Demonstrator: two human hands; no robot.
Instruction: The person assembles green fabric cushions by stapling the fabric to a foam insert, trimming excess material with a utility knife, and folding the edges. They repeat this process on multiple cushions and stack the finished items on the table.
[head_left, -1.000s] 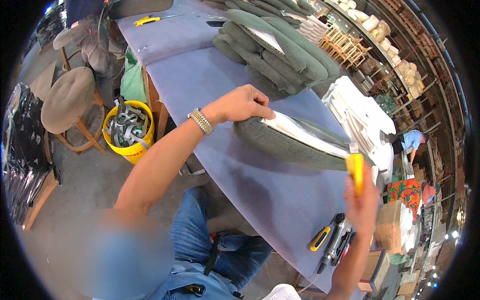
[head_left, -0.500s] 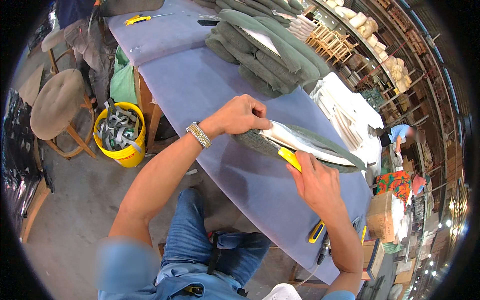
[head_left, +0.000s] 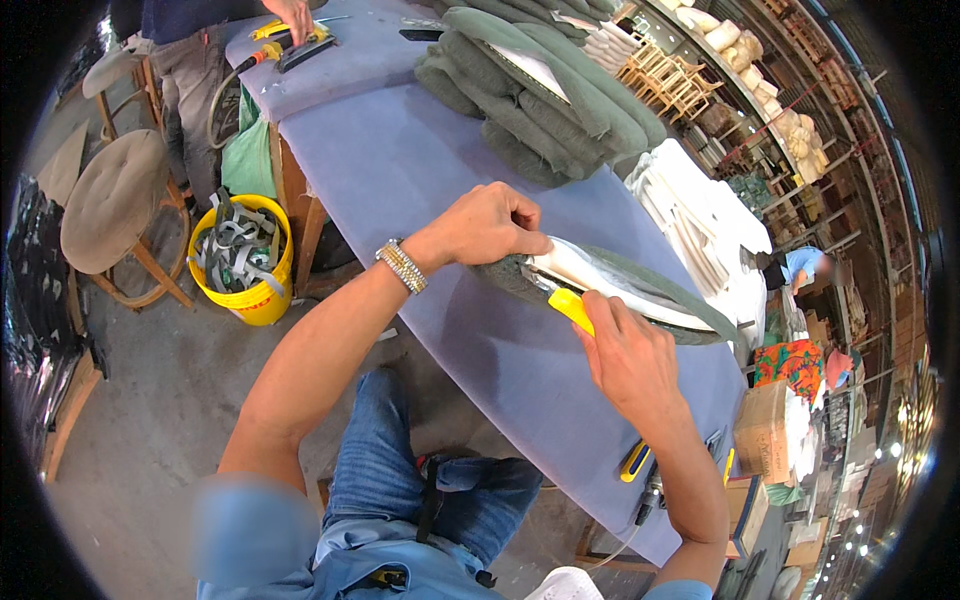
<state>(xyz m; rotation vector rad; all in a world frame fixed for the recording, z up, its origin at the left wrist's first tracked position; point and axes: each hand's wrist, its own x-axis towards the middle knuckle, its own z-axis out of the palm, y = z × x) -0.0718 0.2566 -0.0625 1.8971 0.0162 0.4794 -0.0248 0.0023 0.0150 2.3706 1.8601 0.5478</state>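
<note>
On the blue-covered table [head_left: 400, 170] lies a dark green upholstered pad [head_left: 660, 272] with a white inner side turned up. My left hand [head_left: 490, 228] is closed, pinching the pad's near-left end between thumb and fingers. In my right hand [head_left: 632, 352] is a yellow utility knife [head_left: 571, 309]. Its metal tip touches or nearly touches the pad's edge, just below my left thumb. Exactly where the tip meets the fabric cannot be made out.
Several green pads [head_left: 540, 100] are stacked behind, beside folded white pieces [head_left: 690, 210]. Another cutter [head_left: 634, 460] and a corded tool [head_left: 650, 495] lie near my right forearm. A yellow bucket of scraps [head_left: 262, 303] and a round-seated chair [head_left: 115, 205] stand left. A co-worker's hand [head_left: 292, 16] holds a tool.
My right hand has shifted slightly left and up with the knife, showing more of its metal tip. A co-worker's hand with a hosed tool has come in at the table's far left.
</note>
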